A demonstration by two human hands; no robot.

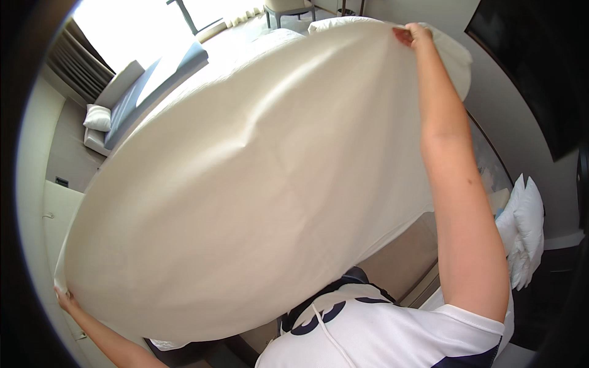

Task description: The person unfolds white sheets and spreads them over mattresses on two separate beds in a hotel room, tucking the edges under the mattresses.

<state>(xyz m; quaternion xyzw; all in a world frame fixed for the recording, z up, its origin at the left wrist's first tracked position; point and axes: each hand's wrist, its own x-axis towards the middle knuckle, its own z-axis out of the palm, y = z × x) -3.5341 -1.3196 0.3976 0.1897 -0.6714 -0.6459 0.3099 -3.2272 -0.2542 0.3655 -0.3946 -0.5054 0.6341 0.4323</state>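
Observation:
A large white bed sheet [276, 175] is spread in the air between my two outstretched arms and fills most of the view. My left hand [66, 299] grips its edge at the far lower left. At the upper right, my right hand [416, 36] clutches the opposite part of the sheet, and a flap of cloth hangs beyond the wrist. Creases run across the middle of the fabric. Most of the bed is hidden behind it; a strip of white quilted bedding [276, 39] shows past the far edge.
A blue-grey window sofa [156, 87] with a white pillow [98, 117] stands at the upper left, near dark curtains [76, 57]. A chair [290, 9] is at the top. On the right are a wall-mounted television [520, 69] and piled white pillows [527, 225].

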